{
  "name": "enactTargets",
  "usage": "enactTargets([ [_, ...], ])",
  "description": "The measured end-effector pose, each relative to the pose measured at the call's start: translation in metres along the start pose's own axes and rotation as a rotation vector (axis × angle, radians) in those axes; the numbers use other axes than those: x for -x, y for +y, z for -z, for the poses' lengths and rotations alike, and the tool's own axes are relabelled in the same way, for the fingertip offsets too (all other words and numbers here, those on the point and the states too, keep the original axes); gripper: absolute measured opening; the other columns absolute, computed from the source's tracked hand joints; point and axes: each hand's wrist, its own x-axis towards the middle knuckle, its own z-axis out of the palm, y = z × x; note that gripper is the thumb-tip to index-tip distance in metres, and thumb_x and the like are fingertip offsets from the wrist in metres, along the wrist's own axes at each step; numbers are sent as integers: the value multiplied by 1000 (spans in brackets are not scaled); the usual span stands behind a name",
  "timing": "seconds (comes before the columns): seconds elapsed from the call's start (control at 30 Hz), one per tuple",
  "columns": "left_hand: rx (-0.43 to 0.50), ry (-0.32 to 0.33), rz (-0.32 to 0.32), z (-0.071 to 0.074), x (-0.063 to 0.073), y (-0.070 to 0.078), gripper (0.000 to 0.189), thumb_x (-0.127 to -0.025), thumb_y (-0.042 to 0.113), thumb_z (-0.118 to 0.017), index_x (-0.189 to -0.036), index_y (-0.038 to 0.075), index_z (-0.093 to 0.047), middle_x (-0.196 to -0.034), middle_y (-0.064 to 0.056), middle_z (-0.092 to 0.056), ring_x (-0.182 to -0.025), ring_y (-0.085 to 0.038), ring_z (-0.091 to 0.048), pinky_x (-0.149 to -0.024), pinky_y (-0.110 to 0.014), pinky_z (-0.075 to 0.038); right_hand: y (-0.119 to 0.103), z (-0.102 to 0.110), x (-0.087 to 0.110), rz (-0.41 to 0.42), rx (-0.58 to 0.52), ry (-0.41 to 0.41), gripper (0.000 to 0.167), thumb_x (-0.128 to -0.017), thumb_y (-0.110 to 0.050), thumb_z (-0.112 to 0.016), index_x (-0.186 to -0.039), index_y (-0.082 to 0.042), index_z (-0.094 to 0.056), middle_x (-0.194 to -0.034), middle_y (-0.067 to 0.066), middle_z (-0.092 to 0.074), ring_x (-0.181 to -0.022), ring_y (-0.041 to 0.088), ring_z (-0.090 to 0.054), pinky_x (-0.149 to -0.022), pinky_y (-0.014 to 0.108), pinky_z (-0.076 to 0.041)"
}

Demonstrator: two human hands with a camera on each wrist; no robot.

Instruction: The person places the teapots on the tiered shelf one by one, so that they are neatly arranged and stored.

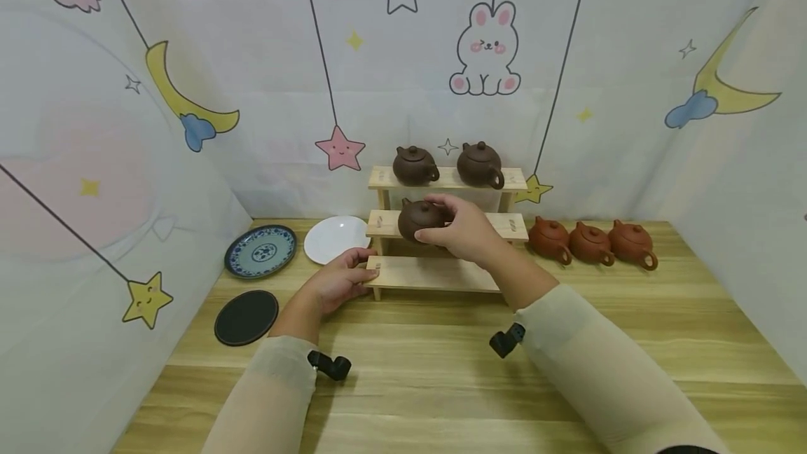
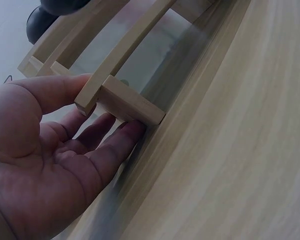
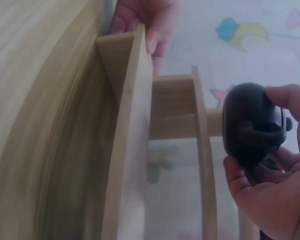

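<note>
My right hand (image 1: 463,231) grips a dark brown teapot (image 1: 417,221) around its body, thumb on the near side and fingers behind. It is at the left half of the middle tier of a wooden three-step rack (image 1: 435,273); in the right wrist view the teapot (image 3: 250,125) looks slightly off that board, though contact is hard to tell. My left hand (image 1: 340,282) holds the left end of the lowest step, with the thumb over the board (image 2: 125,47) and fingers by its leg (image 2: 132,100). Two more dark teapots, left (image 1: 412,165) and right (image 1: 480,164), sit on the top tier.
Three reddish teapots (image 1: 590,244) stand in a row right of the rack. To the left lie a white plate (image 1: 334,238), a blue patterned plate (image 1: 261,251) and a black round mat (image 1: 246,318). A printed cloth (image 1: 410,54) hangs behind the wooden table (image 1: 410,384).
</note>
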Motion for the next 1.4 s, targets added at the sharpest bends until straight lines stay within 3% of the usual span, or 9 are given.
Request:
enactTargets([
  [0.13,1,0,0,0,1,0,56,-107,10,-60,-158,5,-38,-156,-15,-47,-113,-14,-64,-93,-30,-56,-4,-5,-16,-9,25,3,78,-87,-40,-87,-157,-27,-54,-165,8,-49,-150,32,-49,-119,55,-45],
  [0.37,0,5,6,0,1,1,57,-107,11,-61,-159,5,-38,-158,-16,-46,-114,-14,-64,-93,-29,-56,-4,-12,-34,-20,54,3,80,-88,-41,-86,-158,-26,-52,-169,8,-44,-157,33,-41,-126,55,-37],
  [0.73,-13,11,11,-2,0,3,56,-107,12,-61,-159,6,-38,-159,-15,-46,-115,-15,-64,-93,-28,-55,-3,-13,-33,-4,47,-7,78,-91,-39,-84,-160,-25,-50,-170,9,-42,-159,33,-37,-128,55,-35],
  [0.97,-7,6,3,-2,0,1,57,-107,10,-61,-159,5,-38,-156,-15,-47,-111,-13,-64,-91,-28,-55,2,-3,-13,-5,9,4,73,-95,-42,-81,-159,-29,-50,-166,3,-48,-150,32,-51,-115,53,-52],
  [1.27,5,9,3,-3,-1,0,57,-107,9,-61,-159,6,-38,-157,-15,-46,-113,-13,-64,-92,-28,-56,28,24,41,13,-44,37,64,-97,-45,-78,-155,-29,-55,-159,3,-56,-146,33,-56,-111,54,-54],
  [1.4,7,1,-3,-2,-1,-1,58,-107,10,-61,-160,5,-37,-155,-15,-46,-113,-12,-63,-93,-29,-56,46,39,61,12,-28,66,66,-99,-47,-76,-156,-23,-53,-158,5,-56,-145,33,-57,-112,54,-54],
])
